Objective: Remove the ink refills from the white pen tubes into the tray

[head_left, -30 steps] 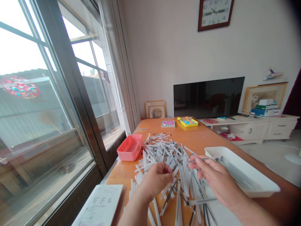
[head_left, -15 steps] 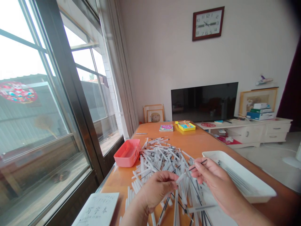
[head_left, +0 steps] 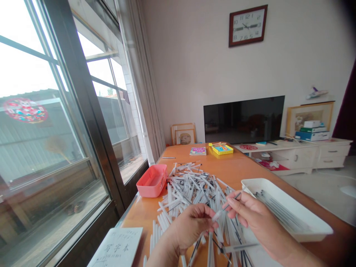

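Between the thumb and fingers of my left hand [head_left: 191,224] is a translucent whitish pen barrel [head_left: 218,214], mostly covered by the fingers. My right hand [head_left: 249,209] pinches a thin dark pen refill [head_left: 236,196], slanting down toward the barrel. The refill's lower end meets the barrel's end; how far inside it sits I cannot make out. Under and beyond both hands spreads a heap of clear pen barrels and dark refills [head_left: 191,185]. To the right, a white tray [head_left: 314,218] holds several slim grey-dark pen pieces lying lengthwise.
A pink plastic basket [head_left: 151,185] stands left of the heap. Nearer me lies a writing booklet [head_left: 118,246]. A small colourful book [head_left: 198,151], a yellow box [head_left: 222,149] and a pen [head_left: 168,158] rest at the table's far end. A window [head_left: 69,148] borders the left.
My hands have come slightly closer together, bringing the refill and barrel nearer. The whole view has shifted a little. Both hands keep their hold.
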The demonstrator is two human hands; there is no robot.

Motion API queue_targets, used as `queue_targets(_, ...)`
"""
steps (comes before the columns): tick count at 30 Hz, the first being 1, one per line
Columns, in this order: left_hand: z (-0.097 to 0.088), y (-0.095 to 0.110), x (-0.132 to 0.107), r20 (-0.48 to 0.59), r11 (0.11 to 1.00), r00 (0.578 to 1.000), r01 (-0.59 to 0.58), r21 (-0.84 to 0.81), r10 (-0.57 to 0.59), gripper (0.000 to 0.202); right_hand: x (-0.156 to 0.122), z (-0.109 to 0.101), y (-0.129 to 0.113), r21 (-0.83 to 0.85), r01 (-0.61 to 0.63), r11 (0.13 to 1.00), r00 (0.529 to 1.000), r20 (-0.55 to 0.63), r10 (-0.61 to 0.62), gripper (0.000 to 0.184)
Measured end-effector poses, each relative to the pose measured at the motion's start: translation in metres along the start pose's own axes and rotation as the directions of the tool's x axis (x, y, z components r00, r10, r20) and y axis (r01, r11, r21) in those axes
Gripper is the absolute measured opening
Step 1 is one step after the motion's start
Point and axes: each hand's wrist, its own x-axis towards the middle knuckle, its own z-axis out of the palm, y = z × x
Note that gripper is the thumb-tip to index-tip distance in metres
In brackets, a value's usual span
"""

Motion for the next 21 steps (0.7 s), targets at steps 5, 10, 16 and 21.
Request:
queue_targets(5,0.003,-0.002,-0.001,0.042,1.0,0.999,0.011,0.008,-0.011,0.018,0.0,0.005,0.001,-0.061,0.0,0.998,1.0,0.007,0.0,0.035)
queue_targets(10,0.002,-0.008,0.002,0.01,0.998,1.0,0.017,-0.065,-0.017,0.019,-0.001,0.008,0.003,-0.168,0.002,0.986,1.0,0.003,-0.001,0.041)
queue_targets(16,-0.007,-0.012,0.008,-0.073,0.983,0.997,-0.031,-0.179,0.018,0.017,-0.003,0.0,-0.001,-0.075,0.045,0.996,0.995,-0.088,-0.052,0.053)
queue_targets(21,-0.017,-0.008,0.006,-0.123,0.972,0.992,-0.058,-0.226,0.031,0.016,-0.002,-0.001,0.004,-0.098,0.012,0.995,0.998,-0.06,-0.018,0.051)
